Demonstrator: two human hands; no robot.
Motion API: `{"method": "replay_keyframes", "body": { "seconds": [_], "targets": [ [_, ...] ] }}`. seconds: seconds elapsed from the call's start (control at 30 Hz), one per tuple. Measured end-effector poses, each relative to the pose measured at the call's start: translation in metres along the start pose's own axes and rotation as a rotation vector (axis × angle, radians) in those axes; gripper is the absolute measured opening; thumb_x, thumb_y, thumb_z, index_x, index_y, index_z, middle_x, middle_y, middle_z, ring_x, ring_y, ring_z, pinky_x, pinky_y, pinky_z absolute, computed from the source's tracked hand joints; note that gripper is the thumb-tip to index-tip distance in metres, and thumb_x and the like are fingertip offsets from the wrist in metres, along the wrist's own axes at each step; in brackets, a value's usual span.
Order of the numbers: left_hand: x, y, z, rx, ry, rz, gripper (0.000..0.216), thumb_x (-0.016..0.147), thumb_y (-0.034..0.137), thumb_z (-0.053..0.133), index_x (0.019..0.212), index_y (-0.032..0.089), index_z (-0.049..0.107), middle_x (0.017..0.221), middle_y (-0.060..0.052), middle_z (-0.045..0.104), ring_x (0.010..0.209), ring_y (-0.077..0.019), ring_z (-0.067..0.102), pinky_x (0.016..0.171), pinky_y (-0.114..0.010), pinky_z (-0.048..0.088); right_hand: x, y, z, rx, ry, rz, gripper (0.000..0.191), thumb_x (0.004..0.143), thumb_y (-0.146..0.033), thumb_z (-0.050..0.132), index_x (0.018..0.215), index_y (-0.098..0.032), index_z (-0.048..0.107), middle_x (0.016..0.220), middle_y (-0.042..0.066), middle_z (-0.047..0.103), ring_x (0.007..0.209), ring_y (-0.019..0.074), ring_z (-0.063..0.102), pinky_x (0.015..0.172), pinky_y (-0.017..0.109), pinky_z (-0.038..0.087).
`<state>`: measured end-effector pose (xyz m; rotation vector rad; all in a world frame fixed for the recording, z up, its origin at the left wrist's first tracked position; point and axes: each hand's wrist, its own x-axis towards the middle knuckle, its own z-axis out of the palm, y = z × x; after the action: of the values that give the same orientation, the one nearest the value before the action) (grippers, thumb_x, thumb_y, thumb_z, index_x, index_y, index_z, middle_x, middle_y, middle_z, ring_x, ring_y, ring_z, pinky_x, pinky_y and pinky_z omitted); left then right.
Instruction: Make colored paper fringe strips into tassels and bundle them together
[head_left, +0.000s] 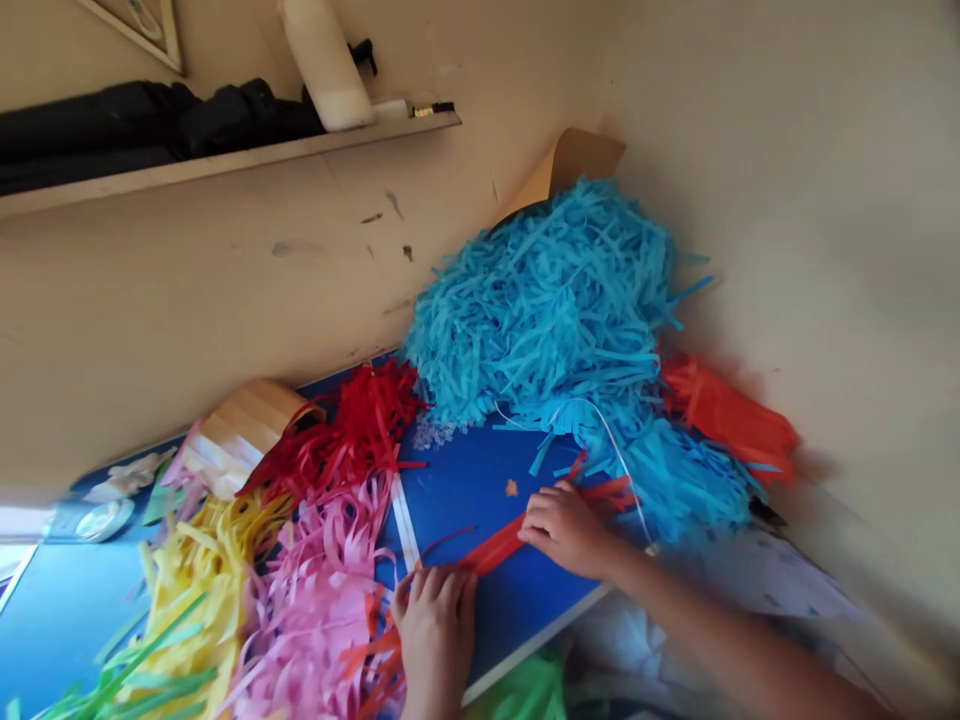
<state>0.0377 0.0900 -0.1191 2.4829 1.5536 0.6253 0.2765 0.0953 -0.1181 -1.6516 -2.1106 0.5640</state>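
Observation:
A narrow band of orange-red tissue paper (pixel 493 546) with fringed ends lies across the blue table (pixel 457 480) between my hands. My left hand (pixel 437 620) rests on its near end, fingers bent and pressed together over the paper. Farther right, my right hand (pixel 568 530) has its fingers curled on the other part of the band, and fringe sticks out beyond it. What the fingertips do underneath is hidden. A thin white cord (pixel 615 445) loops past my right hand, in front of a big heap of blue tissue fringe (pixel 555 300).
Red fringe (pixel 360 425), pink fringe (pixel 322 600), yellow fringe (pixel 202 575) and green strips (pixel 165 650) cover the left side. Orange-red tissue (pixel 731 415) lies by the right wall. Above hangs a shelf (pixel 247 160) with a white bottle (pixel 328 65). A tape roll (pixel 105 520) sits far left.

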Motion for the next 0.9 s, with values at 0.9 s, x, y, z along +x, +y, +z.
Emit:
{"method": "replay_keyframes", "body": {
  "seconds": [0.9],
  "targets": [
    [0.028, 0.004, -0.016, 0.086, -0.206, 0.250, 0.024, 0.086, 0.015, 0.055, 0.098, 0.027, 0.071, 0.092, -0.004, 0.075, 0.097, -0.0278, 0.062, 0.100, -0.052, 0.031, 0.008, -0.008, -0.001, -0.229, -0.015, -0.368, 0.017, 0.097, -0.022, 0.051, 0.086, -0.020, 0.065, 0.087, 0.003, 0.070, 0.086, 0.0179, 0.056, 0.085, 0.039, 0.028]
  ]
}}
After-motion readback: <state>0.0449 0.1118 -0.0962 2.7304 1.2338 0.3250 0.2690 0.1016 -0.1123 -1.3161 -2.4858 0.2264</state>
